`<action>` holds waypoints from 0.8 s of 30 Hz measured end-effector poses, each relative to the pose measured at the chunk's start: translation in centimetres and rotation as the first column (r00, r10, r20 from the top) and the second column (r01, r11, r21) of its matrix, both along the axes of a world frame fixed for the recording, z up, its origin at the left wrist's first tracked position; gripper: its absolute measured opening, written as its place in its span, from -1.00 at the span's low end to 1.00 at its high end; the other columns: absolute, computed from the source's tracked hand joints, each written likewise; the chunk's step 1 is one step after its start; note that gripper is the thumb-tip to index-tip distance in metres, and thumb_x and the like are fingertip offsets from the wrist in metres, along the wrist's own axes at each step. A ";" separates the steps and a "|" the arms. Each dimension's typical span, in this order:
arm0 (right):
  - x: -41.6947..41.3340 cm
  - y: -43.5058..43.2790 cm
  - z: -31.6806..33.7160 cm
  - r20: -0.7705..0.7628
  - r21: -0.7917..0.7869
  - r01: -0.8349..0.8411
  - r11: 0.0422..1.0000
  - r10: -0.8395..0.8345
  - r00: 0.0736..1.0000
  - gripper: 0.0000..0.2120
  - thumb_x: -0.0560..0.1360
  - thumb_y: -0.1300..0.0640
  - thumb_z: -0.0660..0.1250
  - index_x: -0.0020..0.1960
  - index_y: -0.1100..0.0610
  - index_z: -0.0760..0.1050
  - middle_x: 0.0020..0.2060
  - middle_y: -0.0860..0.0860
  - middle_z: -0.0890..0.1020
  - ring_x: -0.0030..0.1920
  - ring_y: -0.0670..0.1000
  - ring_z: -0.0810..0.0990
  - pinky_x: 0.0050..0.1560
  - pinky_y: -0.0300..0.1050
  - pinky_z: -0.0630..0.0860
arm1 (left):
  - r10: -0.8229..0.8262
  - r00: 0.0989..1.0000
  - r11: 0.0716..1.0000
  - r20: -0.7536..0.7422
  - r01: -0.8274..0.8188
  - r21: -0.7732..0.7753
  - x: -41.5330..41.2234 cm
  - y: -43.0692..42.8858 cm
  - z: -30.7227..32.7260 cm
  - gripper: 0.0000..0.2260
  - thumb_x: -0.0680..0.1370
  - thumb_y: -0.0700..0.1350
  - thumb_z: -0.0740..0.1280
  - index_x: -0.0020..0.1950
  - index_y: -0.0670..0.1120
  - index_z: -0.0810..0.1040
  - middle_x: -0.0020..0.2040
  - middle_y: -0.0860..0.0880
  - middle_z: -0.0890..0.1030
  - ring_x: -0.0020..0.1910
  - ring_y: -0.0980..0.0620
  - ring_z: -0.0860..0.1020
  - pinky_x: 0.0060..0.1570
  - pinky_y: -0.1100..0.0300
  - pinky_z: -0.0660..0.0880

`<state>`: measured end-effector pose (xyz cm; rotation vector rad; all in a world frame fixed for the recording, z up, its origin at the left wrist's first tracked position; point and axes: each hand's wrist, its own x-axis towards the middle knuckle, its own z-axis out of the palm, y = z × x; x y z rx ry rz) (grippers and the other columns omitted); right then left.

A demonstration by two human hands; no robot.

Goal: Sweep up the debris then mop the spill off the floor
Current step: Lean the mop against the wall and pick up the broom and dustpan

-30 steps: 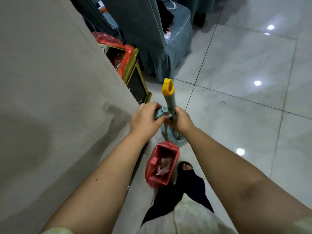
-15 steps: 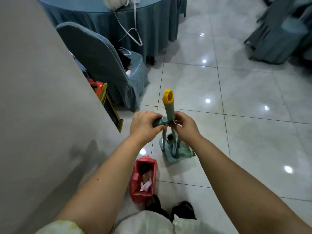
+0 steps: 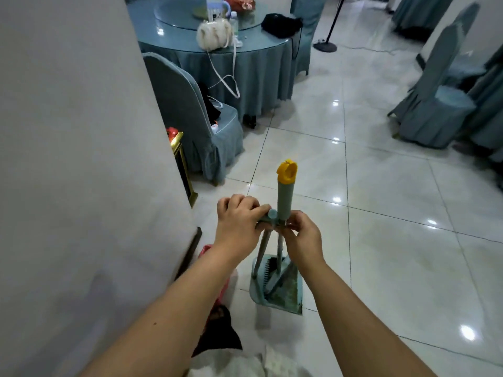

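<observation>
A teal dustpan (image 3: 283,291) stands on the white tiled floor (image 3: 394,254) just ahead of my feet, with the broom head clipped inside it. Two handles rise from it. The broom handle (image 3: 285,195) is grey-green with a yellow cap (image 3: 286,172). My left hand (image 3: 238,223) is shut on the shorter dustpan handle (image 3: 268,217). My right hand (image 3: 300,235) pinches the broom handle where the two handles meet. A red bin (image 3: 208,250) lies mostly hidden behind my left forearm.
A grey wall (image 3: 81,159) fills the left side, its corner close to my left arm. A covered chair (image 3: 196,123) and a round table (image 3: 217,50) with bags stand ahead left. More covered chairs (image 3: 438,104) stand at the right. A lamp stand base (image 3: 325,46) sits far back.
The view has tilted up, showing more of the room. The dustpan and broom now stand further right of the red bin. Both hands keep hold of the handles.
</observation>
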<state>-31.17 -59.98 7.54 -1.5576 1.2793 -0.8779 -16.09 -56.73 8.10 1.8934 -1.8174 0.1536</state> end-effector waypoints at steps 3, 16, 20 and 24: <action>-1.8 3.9 -1.1 0.020 0.006 -0.058 0.998 0.058 0.998 -0.74 0.46 0.20 0.43 -0.12 -0.16 0.51 -0.15 -0.13 0.64 -0.04 -0.03 0.59 0.08 0.01 0.57 | 0.059 0.995 0.992 -0.082 -0.049 0.112 -2.6 5.0 -0.7 -0.74 0.47 -0.03 0.37 0.16 0.09 0.57 0.05 0.09 0.54 0.15 -0.03 0.40 0.19 0.04 0.13; 0.2 19.8 -1.9 -0.027 0.063 -0.274 0.960 0.276 0.961 -0.76 0.45 0.18 0.46 -0.06 -0.12 0.49 -0.11 -0.12 0.62 -0.06 -0.14 0.56 -0.12 -0.42 0.43 | 0.191 0.981 0.953 -0.037 -0.176 0.246 -1.0 22.9 -0.9 -0.70 0.45 -0.01 0.31 0.19 0.14 0.51 0.09 0.12 0.52 0.18 -0.06 0.34 0.24 0.00 0.06; 2.6 26.0 -3.1 -0.085 0.082 -0.301 0.950 0.307 0.948 -0.76 0.46 0.20 0.45 -0.06 -0.12 0.50 -0.08 -0.09 0.62 -0.08 -0.16 0.56 -0.15 -0.42 0.49 | 0.184 0.981 0.959 -0.056 -0.167 0.229 1.8 29.5 -2.6 -0.73 0.43 0.03 0.29 0.13 0.16 0.50 0.05 0.13 0.53 0.14 -0.01 0.32 0.23 -0.02 0.10; 6.1 32.2 -4.4 -0.158 0.086 -0.336 0.938 0.346 0.925 -0.81 0.41 0.14 0.49 0.00 0.07 0.56 -0.09 -0.04 0.64 -0.11 -0.08 0.57 -0.05 -0.24 0.53 | 0.157 0.981 0.971 -0.111 -0.133 0.197 5.7 36.3 -4.6 -0.73 0.41 0.00 0.37 0.10 0.12 0.55 0.01 0.12 0.53 0.11 -0.01 0.37 0.20 0.04 0.11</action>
